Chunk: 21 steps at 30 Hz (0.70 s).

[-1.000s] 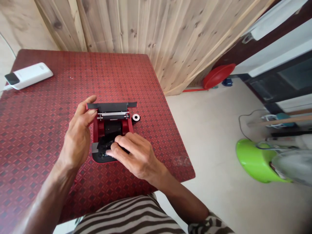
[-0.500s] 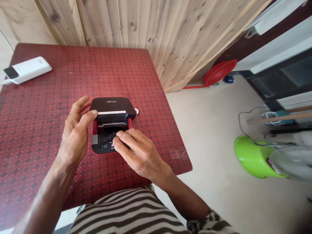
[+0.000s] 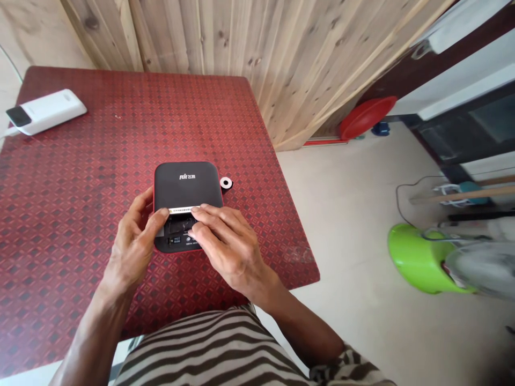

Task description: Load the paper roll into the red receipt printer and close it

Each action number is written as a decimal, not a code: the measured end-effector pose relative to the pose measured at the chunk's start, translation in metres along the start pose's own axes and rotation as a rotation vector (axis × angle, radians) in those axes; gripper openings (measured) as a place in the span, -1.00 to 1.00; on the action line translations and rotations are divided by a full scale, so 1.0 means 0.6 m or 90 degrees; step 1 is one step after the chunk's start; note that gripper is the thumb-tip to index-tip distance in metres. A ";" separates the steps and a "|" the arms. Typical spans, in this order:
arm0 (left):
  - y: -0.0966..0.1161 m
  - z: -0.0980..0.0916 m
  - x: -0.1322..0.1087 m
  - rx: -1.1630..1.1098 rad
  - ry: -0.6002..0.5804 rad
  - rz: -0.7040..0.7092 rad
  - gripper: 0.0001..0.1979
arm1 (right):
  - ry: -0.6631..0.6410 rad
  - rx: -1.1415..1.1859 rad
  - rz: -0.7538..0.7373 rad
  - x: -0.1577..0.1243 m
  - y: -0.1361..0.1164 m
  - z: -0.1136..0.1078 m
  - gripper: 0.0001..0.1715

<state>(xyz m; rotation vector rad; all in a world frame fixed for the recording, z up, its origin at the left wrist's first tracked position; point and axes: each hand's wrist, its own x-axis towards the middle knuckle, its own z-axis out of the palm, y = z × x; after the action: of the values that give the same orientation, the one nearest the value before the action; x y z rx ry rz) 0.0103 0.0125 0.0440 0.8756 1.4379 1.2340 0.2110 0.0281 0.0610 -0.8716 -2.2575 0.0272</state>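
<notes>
- A white roll (image 3: 226, 188) lies just beside the device's right side; whether they touch, we cannot tell.
- Far left on the table (image 3: 120, 145), we note a white gadget (image 3: 52, 111) with a dark end, well apart from both hands.
- Beyond stands a plank wall (image 3: 241, 43); on the floor at right, a red basin (image 3: 366, 118) and a green tub (image 3: 412, 262).
- Patterned tabletop runs between device and wall, and widely leftward. The right edge slants outward past the right hand (image 3: 227, 244); striped clothing (image 3: 201, 348) meets the near edge.
- The black-and-red device (image 3: 187, 195) lies flat near the table's middle — lid (image 3: 185, 187) black, rounded, white-lettered, with a white strip (image 3: 183, 210) along its near edge.
- Below the strip: a dark gap (image 3: 177, 221), then a black panel (image 3: 175, 246) with small markings.
- Left hand (image 3: 134, 244) grips the device's left side, thumb over the lid's near corner.
- Right hand has bent fingers at strip and gap — whether they pinch anything, we cannot tell.
</notes>
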 end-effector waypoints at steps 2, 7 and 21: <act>0.001 0.003 0.000 0.007 0.001 0.008 -0.40 | 0.013 0.016 0.010 -0.003 -0.001 0.004 -0.79; -0.002 -0.001 -0.004 -0.016 0.011 0.001 -0.42 | 0.013 0.071 0.023 -0.018 -0.004 -0.003 -0.84; -0.019 -0.032 -0.048 0.007 -0.002 0.015 -0.46 | 0.110 0.144 0.268 -0.080 0.042 -0.012 -0.82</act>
<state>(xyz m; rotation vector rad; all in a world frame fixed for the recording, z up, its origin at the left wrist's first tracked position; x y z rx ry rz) -0.0006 -0.0217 0.0389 0.9040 1.4370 1.2438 0.2552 0.0172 0.0305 -1.1599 -1.8369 0.3768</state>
